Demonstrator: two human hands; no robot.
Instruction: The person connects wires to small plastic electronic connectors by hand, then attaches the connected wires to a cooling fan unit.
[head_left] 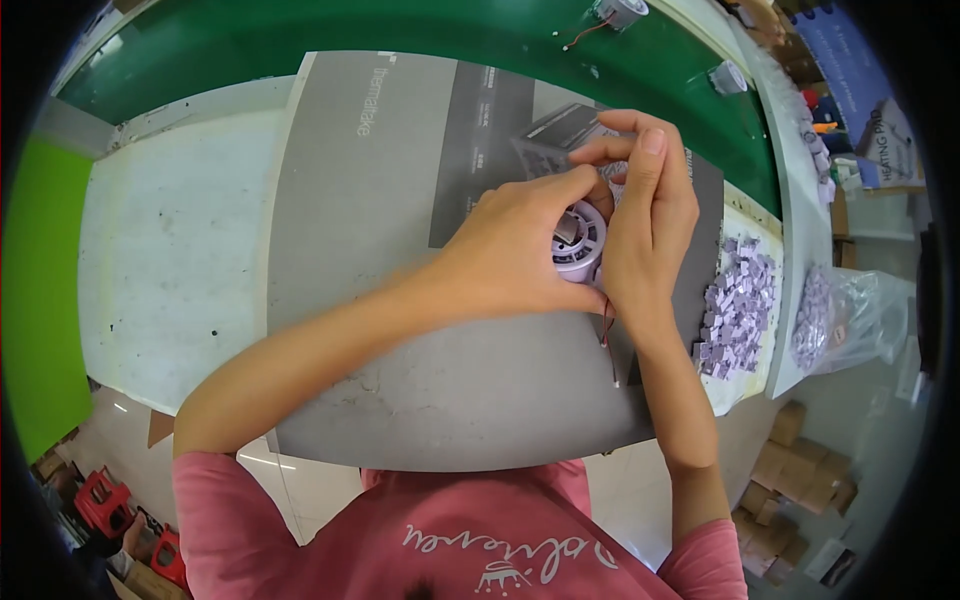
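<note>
My left hand (535, 240) is wrapped around a round lilac plastic housing (590, 245), thumb at its near side and fingers at its far side. The housing has a slotted ring, and a greyish metal-looking block sits at its centre. Thin dark red wires (606, 328) with a small pale end hang from it toward me. Right beside the housing, my right hand (655, 215) stands on edge with its fingers apart and loosely curved. Its palm faces the housing; whether it touches cannot be made out. Both hands are over a grey printed cardboard sheet (350, 230).
A heap of small lilac pieces (740, 310) lies right of the sheet, with a clear plastic bag (865, 315) beyond. Two similar round parts (622, 12) (728, 77) stand on the green surface (400, 30) behind. Cardboard boxes (800, 465) and red stools (103, 502) are lower down.
</note>
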